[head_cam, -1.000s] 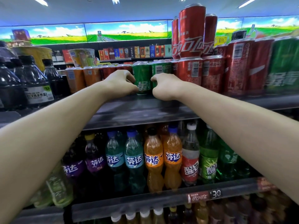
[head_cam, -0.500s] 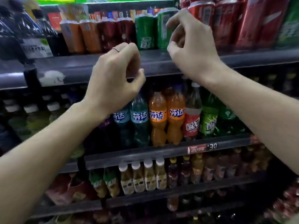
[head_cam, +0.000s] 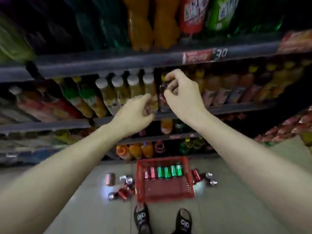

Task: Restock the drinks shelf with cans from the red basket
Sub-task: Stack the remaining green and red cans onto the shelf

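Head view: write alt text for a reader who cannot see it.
Two empty hands, left and right, hang loosely curled before blurred bottle shelves. On the floor below, a red basket holds red and green cans; more lie beside it.

The picture is dim and smeared by motion blur, worst along the shelves (head_cam: 118,59) in the upper half, where bottle labels and the price tag (head_cam: 205,55) (only "30" reads) streak sideways. Wide-angle distortion bows the shelf edges and stretches both forearms toward the lower corners. The pale floor (head_cam: 236,208) at the bottom is brightest, with a soft glare patch left of the red basket (head_cam: 166,191).
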Demonstrator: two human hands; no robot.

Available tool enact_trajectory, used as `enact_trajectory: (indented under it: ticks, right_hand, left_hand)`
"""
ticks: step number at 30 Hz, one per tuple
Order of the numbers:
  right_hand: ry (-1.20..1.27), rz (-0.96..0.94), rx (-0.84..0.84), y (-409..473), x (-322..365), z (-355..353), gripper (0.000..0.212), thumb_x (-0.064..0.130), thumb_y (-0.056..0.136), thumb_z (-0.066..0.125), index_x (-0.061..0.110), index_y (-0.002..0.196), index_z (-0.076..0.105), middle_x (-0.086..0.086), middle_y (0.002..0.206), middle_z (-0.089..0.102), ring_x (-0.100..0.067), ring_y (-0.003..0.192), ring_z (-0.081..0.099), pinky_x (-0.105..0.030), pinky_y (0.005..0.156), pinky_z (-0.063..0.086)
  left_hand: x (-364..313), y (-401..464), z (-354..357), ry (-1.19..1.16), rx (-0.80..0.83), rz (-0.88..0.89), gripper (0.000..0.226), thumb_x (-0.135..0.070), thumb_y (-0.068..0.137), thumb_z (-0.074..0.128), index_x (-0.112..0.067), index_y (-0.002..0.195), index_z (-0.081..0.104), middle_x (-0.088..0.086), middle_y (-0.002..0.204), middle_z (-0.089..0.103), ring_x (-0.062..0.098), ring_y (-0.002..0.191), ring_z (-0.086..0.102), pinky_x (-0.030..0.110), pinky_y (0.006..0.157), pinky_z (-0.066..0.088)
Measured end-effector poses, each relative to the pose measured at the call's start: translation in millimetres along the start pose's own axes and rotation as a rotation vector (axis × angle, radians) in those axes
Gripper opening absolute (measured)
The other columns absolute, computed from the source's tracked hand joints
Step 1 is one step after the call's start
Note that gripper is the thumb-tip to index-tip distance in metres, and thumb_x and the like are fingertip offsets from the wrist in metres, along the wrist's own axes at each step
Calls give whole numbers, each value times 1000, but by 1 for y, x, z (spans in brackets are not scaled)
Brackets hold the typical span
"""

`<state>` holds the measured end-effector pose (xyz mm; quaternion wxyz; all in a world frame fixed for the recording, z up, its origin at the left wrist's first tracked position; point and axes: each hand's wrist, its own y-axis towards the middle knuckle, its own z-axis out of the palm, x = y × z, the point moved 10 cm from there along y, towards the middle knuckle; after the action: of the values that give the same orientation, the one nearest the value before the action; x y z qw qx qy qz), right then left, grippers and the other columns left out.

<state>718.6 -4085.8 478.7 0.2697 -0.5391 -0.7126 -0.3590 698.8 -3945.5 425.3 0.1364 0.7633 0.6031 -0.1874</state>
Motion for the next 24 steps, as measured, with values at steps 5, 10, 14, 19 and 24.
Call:
enact_trajectory:
  ticks: [5,10,14,19,24]
  right_hand:
    - [12,263,157,-60,-123,54,22,9,95,59,17,116,58,9,80,59,-11,75,60,-31,75,52]
    - [-9,534,316,-126,-233,108,24,13,96,60,16,120,58,8,82,63,-13,75,61,-25,61,44]
    - [10,784,387,-192,-321,155,27,14,96,61,15,123,57,4,90,64,-10,75,60,-24,64,48]
    - [70,974,458,-265,-433,238,17,18,95,62,17,112,60,1,97,70,-21,87,68,-34,77,54]
    - [78,1099,408,-311,-556,326,26,24,93,68,19,116,57,0,101,68,-12,77,63,-26,65,48]
  left_hand:
    - [38,-25,119,-213,140,-302,29,-22,93,72,-14,119,62,4,104,69,22,93,69,38,88,57]
    - [76,-61,227,-301,300,-508,31,-24,94,71,-14,123,61,1,105,68,23,99,68,28,84,50]
    - [104,-87,315,-436,414,-657,31,-22,99,66,-16,127,54,7,114,69,24,98,66,31,76,52]
    - [157,-96,439,-485,471,-694,36,-25,96,70,-24,129,54,6,111,72,25,94,72,44,87,61]
    - [224,-95,580,-458,539,-679,47,-19,96,67,-13,139,50,7,112,69,32,108,70,43,93,58]
